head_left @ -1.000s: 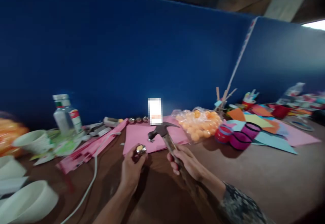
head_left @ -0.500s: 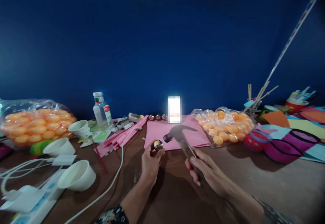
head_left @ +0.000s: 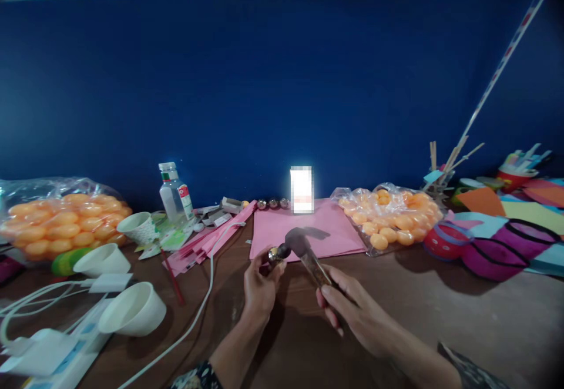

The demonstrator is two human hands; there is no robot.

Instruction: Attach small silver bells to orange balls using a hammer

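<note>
Between the thumb and fingers of my left hand (head_left: 261, 288) is a small shiny metal ball (head_left: 274, 254), with a paler patch on top. My right hand (head_left: 341, 298) is wrapped round the wooden handle of a claw hammer (head_left: 304, 242). The hammer's round striking face is at the ball's right side; whether they touch I cannot tell. Both hands are over the brown table (head_left: 299, 330), just in front of a stack of pink paper (head_left: 267, 224). Several similar metal balls (head_left: 273, 203) sit in a row behind the paper.
Bags of orange balls stand at left (head_left: 66, 224) and right (head_left: 396, 215). A clear bottle (head_left: 174, 195), white cups (head_left: 132, 309), a power strip (head_left: 70, 348) and a white cable (head_left: 207, 289) are on the left. Purple felt pieces (head_left: 493, 254) and coloured paper lie right. A blurred bright rectangle (head_left: 302, 189) stands ahead.
My right hand has moved the hammer left and slightly down, bringing its head up to the metal ball. My left hand still holds the ball in nearly the same place.
</note>
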